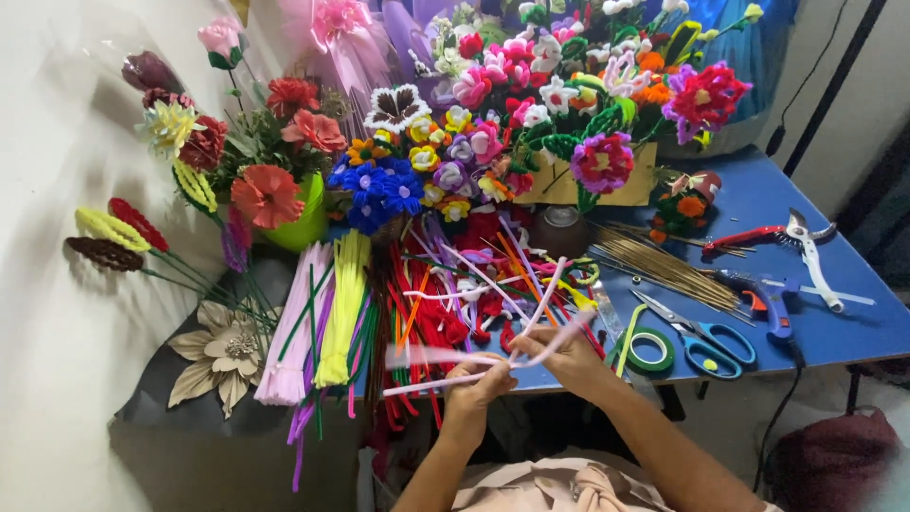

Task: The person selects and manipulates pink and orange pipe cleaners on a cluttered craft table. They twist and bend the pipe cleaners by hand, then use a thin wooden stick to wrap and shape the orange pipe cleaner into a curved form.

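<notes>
Low in the middle of the frame, the person's left hand [479,379] and right hand [559,353] sit close together. Both pinch the same few light pink fuzzy stems [493,358]. The fingers are curled shut on them, and the two hands grip near the spot where the stems cross. Holding them that close looks like a way to keep the stems from sliding apart. One loose end sticks out to the left and looks blurry; another points up toward the middle of the frame.

Just above the hands is a messy heap of red and mixed fuzzy stems [455,294], close enough to grab without stretching. To its left, the pink bundle [296,327] and the yellow bundle [341,303] lie straight and sorted by colour, so one colour is easy to pick.

To the right of the hands, the cutting and sticking things are grouped on the blue table [853,332]: a roll of green tape [649,351], blue-handled scissors [701,337], a glue gun [768,299] and red-handled clippers [787,237]. A fan of thin brown sticks [654,265] lies beside them.

Along the top of the frame, finished fuzzy flowers [531,104] stand upright, out of the way. More flowers [265,152] sit in a green pot at the upper left.
</notes>
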